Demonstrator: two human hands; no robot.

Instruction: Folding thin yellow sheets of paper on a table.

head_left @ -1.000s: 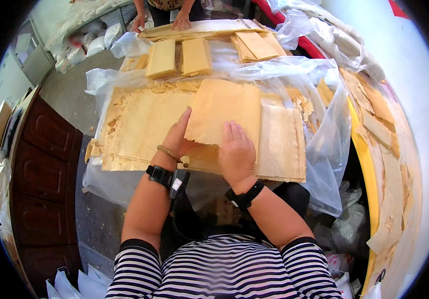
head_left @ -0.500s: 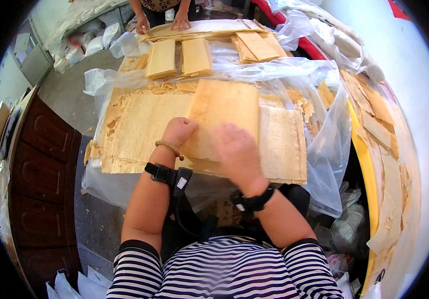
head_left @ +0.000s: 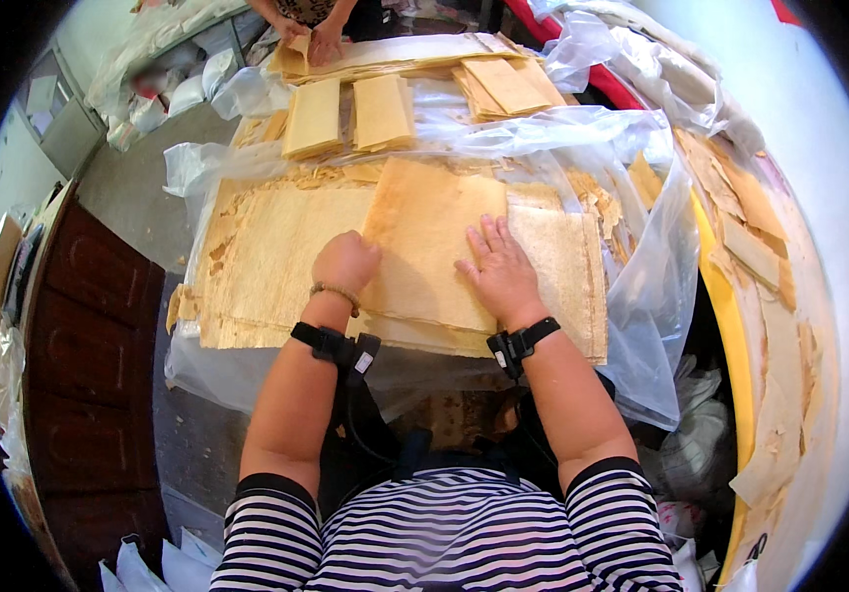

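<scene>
A folded, thin yellow-tan sheet (head_left: 434,242), which looks like dried tofu skin, lies slightly askew on a wide stack of similar sheets (head_left: 281,257). At its left edge my left hand (head_left: 347,264) is closed, fingers curled in on the sheet's margin; the fingertips are hidden. My right hand (head_left: 501,271) lies flat along the right edge, fingers spread and pressing on the surface. Both wrists wear black straps, and the left one also has a beaded bracelet.
Beyond the stack are two folded bundles (head_left: 313,118) (head_left: 383,113) and a fanned pile (head_left: 505,87). Clear plastic sheeting (head_left: 641,316) drapes around the stack. Across the table, another person's hands (head_left: 324,41) handle sheets. A dark wooden cabinet (head_left: 94,375) stands left; a yellow-edged surface (head_left: 715,266) with broken sheets runs along the right.
My right hand has moved right and up from the sheet's lower middle to its right edge, flattening there. My left hand stays at the left edge. The other person's hands have shifted left, lifting a sheet corner.
</scene>
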